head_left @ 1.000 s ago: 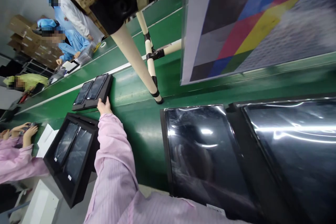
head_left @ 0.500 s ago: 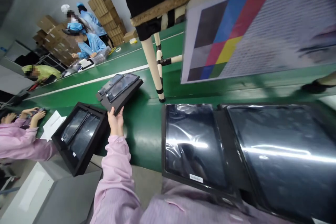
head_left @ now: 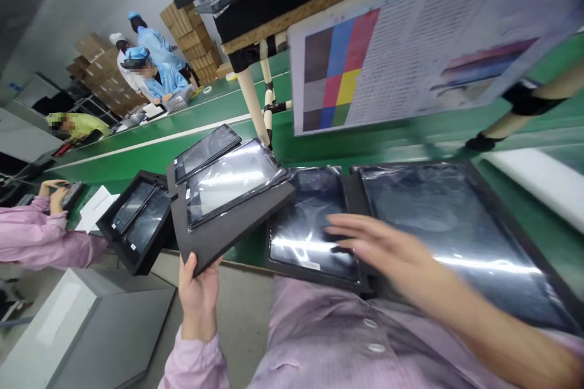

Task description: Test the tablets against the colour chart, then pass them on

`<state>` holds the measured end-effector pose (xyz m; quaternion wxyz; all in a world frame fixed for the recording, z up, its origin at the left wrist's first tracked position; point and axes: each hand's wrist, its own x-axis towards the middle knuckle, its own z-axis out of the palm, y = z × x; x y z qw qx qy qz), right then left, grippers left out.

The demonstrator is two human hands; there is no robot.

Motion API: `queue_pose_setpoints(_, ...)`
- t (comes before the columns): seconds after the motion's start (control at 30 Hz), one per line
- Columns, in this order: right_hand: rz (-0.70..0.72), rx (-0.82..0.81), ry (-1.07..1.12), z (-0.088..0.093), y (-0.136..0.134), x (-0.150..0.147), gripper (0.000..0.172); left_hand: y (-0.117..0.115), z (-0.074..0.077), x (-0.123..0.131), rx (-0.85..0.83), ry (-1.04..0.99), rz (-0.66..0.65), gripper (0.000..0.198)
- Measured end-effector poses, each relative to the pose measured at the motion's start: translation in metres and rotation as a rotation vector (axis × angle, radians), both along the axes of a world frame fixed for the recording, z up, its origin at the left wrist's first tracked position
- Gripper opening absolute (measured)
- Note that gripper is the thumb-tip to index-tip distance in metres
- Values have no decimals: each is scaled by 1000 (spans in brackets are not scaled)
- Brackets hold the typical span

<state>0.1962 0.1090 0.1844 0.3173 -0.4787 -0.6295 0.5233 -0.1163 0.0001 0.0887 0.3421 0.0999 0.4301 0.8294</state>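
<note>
My left hand (head_left: 201,292) grips the near edge of a black foam tray (head_left: 255,213), thumb on top and fingers underneath. The tray is held up at a tilt. On it lie two dark flat screens, a nearer screen (head_left: 235,182) in shiny film and a farther screen (head_left: 207,153), each with a small white label. My right hand (head_left: 383,246) is open with fingers stretched out, over another black tray on the bench. Beneath and beside it are a film-covered screen (head_left: 314,213) and a larger screen (head_left: 438,213). Whether the fingers touch them I cannot tell.
A black box (head_left: 137,219) with two screens sits on the left, beside white paper (head_left: 98,209). A co-worker's pink sleeve (head_left: 50,237) is farther left. A printed colour chart (head_left: 337,79) hangs from a shelf. White foam (head_left: 542,185) lies right; a grey cabinet (head_left: 118,328) stands below.
My left hand has brought the tray nearer and to the right, partly over the screens on the bench. My right hand has come into view from the right.
</note>
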Motion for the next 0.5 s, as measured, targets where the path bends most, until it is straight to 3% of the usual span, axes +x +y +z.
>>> queue_pose_setpoints(0.03, 97, -171, 160, -5, -7, -23, 73, -10, 2, 12, -4, -18, -3, 35)
queue_pose_setpoints(0.1, 144, -366, 548, -13, -22, -69, 81, -25, 5, 39, -8, -55, -37, 41)
queue_pose_setpoints(0.2, -102, -469, 856, -17, -35, -106, 79, -39, 8, 83, -16, -105, -118, 51)
queue_pose_setpoints(0.27, -227, -479, 880, -18, -34, -102, 77, -46, 8, 111, -32, -137, -186, 55)
queue_pose_setpoints(0.37, -261, -510, 825, -19, -23, -71, 67, -50, 4, 136, -42, -181, -308, 57)
queue_pose_setpoints(0.43, -294, -516, 793, -19, -16, -45, 60, -46, 3, 133, -17, -176, -333, 53)
queue_pose_setpoints(0.5, -340, -507, 743, -17, -12, -20, 55, -32, 3, 114, 17, -137, -287, 51)
